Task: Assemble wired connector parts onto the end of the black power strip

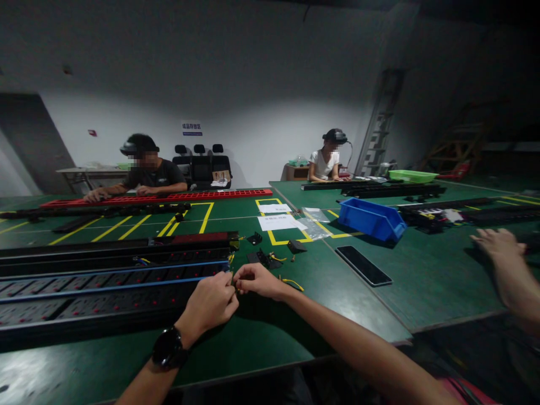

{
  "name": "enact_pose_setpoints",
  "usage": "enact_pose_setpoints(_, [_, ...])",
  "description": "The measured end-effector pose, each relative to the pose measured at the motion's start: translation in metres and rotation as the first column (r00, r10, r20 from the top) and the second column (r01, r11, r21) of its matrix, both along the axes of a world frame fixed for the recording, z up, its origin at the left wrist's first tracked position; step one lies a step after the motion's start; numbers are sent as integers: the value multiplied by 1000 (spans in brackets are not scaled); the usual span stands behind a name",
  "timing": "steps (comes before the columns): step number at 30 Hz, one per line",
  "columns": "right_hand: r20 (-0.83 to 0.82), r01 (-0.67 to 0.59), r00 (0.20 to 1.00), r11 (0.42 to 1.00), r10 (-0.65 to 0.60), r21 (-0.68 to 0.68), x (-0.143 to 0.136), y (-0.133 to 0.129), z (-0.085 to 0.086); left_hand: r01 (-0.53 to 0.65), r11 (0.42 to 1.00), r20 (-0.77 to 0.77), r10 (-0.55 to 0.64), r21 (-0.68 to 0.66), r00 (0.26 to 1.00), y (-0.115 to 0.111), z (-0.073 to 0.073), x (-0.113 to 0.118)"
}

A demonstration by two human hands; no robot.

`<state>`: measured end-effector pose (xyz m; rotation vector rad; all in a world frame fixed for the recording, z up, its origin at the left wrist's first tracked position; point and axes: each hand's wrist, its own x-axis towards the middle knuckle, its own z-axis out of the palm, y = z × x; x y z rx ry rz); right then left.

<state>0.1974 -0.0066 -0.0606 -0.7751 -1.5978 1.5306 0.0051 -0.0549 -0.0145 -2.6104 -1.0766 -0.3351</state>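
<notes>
Green tbl (320, 270) bears long blk strips (126, 304) on L side. L hand (211, 301) & R hand (260, 281) meet by strips' near-R ends, fingers curled, tips pinched tog.; can't tell what's btwn, too small. Yellow wire (294, 283) lies just beside R hand.

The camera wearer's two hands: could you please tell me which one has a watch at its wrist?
The left hand, with a round black watch at its wrist; the right hand beside it has a bare wrist.
</notes>
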Motion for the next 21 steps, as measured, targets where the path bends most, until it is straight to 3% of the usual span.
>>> enact_pose_setpoints(13, [18,-2,1000,1000,2,-25,1,0,2,-41,999,-30,41,-10,999,-5,7,-1])
enact_pose_setpoints(21, [30,-14,999,1000,14,-22,2,0,3,-23,1000,-35,23,8,999,-2,4,-5])
